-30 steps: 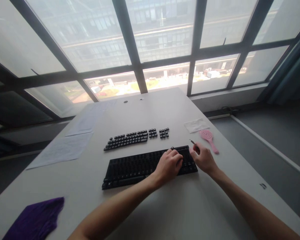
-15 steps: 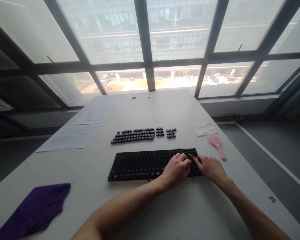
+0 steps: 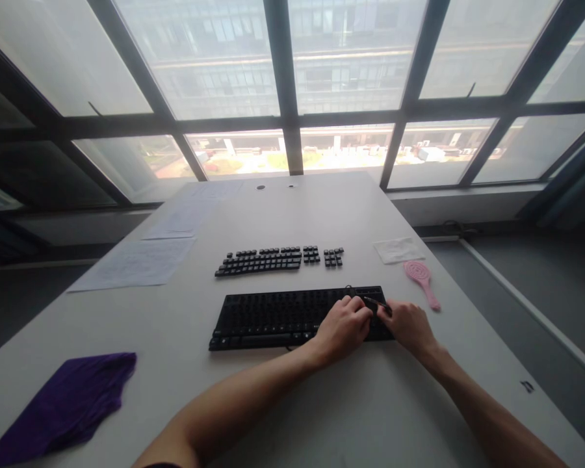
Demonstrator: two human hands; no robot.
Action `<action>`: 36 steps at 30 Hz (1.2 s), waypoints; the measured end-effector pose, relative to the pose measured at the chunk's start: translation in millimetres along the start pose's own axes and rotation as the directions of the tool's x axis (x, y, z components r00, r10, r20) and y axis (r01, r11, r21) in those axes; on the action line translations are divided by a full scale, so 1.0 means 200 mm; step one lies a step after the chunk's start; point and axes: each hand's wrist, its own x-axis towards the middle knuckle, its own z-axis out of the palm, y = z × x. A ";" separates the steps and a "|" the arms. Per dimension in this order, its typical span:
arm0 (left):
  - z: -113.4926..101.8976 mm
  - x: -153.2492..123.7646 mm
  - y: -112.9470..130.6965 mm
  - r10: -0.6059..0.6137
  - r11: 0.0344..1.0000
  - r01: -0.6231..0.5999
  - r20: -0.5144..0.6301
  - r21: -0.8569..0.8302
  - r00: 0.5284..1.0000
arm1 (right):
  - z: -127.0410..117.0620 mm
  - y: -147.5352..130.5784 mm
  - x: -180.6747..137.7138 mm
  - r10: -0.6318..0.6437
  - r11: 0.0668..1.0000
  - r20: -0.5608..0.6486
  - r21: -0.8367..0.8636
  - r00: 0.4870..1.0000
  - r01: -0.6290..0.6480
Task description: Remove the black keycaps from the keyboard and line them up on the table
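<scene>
A black keyboard (image 3: 268, 312) lies on the white table, its upper rows stripped of keycaps and a few keys left along the front edge. My left hand (image 3: 347, 321) rests over its right part with the fingers curled in; whatever they grip is hidden. Just beside it, my right hand (image 3: 409, 325) is closed round a thin dark pointed tool (image 3: 376, 303), whose tip points left over the number-pad area. Behind the keyboard, loose black keycaps (image 3: 263, 263) stand in rows and in smaller groups to the right.
A pink hairbrush (image 3: 422, 281) and a white tissue (image 3: 398, 250) lie to the right. On the left are printed paper sheets (image 3: 136, 263) and a purple cloth (image 3: 73, 406). A small dark object (image 3: 527, 387) sits near the table's right edge. Large windows (image 3: 344, 58) rise behind.
The view has shifted slightly. My right hand and the thin tool have moved a little; my left hand stays in almost the same place on the keyboard.
</scene>
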 end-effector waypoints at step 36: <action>-0.02 -0.01 0.00 0.031 0.998 -0.034 0.048 0.058 0.998 | 0.09 -0.19 0.73 -0.050 0.996 0.083 0.084 0.995 0.043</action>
